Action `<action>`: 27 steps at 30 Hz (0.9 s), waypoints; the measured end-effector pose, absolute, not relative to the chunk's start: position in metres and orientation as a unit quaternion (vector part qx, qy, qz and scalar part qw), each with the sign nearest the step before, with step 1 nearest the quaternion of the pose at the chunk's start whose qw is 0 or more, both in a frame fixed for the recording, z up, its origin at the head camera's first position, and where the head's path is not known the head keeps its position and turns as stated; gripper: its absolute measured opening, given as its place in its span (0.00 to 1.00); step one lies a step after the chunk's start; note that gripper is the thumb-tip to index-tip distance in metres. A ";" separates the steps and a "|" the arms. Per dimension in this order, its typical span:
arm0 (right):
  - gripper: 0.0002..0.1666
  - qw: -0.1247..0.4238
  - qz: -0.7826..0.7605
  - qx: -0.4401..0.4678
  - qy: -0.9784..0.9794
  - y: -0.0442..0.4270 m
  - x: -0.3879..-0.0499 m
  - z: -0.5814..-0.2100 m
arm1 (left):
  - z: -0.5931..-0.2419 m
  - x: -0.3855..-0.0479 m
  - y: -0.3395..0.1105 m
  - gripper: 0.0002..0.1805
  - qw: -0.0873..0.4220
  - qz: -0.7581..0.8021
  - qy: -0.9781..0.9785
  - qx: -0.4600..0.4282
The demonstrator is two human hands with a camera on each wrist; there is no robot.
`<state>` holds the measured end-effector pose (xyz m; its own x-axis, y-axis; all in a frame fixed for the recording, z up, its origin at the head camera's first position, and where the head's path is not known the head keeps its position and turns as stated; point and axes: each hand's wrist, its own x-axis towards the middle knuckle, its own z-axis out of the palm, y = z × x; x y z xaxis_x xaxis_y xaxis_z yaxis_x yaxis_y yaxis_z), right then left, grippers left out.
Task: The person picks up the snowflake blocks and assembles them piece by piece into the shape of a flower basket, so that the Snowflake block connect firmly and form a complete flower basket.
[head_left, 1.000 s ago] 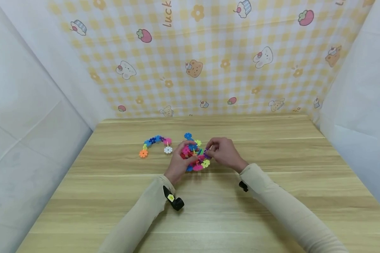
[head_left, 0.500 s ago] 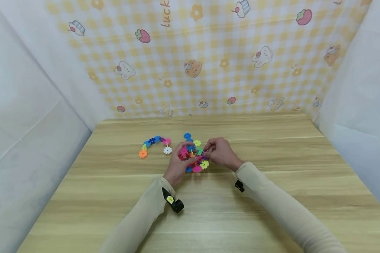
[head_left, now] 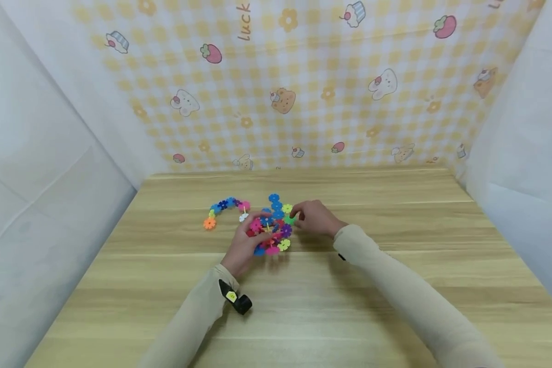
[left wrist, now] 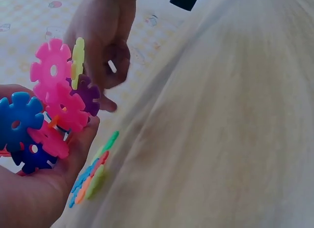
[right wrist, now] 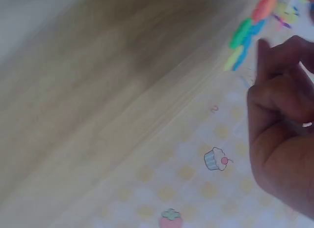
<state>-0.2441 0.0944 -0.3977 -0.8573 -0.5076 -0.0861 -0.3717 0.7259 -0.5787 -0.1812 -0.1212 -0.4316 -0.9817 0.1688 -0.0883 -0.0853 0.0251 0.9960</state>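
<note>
My left hand (head_left: 241,249) holds a cluster of interlocked flower-shaped plastic discs (left wrist: 66,109), pink, blue, purple and yellow, with the thumb across its near side. A purple disc (head_left: 286,231) sits on the cluster's right edge. Just right of the cluster, my right hand (head_left: 316,219) hovers with fingers loosely bent, and nothing shows between them. Its fingertips are close to a green disc (head_left: 289,220) on the table; whether they touch is unclear. Loose blue discs (head_left: 277,206) and a yellow disc (head_left: 287,208) lie behind the cluster, partly hidden by it.
On the wooden table (head_left: 395,286), a curved chain of joined discs (head_left: 222,205) lies to the left, with orange at one end and white at the other. A yellow checked cloth (head_left: 331,117) hangs behind the table, and white sheets flank both sides.
Both hands were together at the cluster, the right one pinching the purple disc. That disc now stays on the cluster, which my left hand has shifted leftward; my right hand has let go.
</note>
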 end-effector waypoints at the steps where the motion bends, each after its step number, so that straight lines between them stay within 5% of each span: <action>1: 0.16 0.113 -0.251 -0.240 0.931 0.091 -0.247 -0.400 | -0.431 -0.182 -0.122 0.26 0.089 0.697 0.711 0.031; 13: 0.10 0.078 -0.160 -0.170 0.969 0.068 -0.262 -0.416 | -0.427 -0.188 -0.126 0.24 0.092 0.700 0.707 0.035; 21: 0.05 0.083 -0.251 -0.188 0.946 0.081 -0.254 -0.413 | -0.426 -0.190 -0.127 0.24 0.095 0.697 0.710 0.042; 27: 0.04 0.089 -0.391 -0.193 0.896 0.100 -0.244 -0.403 | -0.426 -0.195 -0.121 0.24 0.144 0.705 0.692 0.063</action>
<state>-0.2437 0.1000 -0.4032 -0.9094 -0.4159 -0.0086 -0.2765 0.6198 -0.7345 -0.1952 -0.1206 -0.4264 -0.9505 0.2903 -0.1109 -0.1163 -0.0016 0.9932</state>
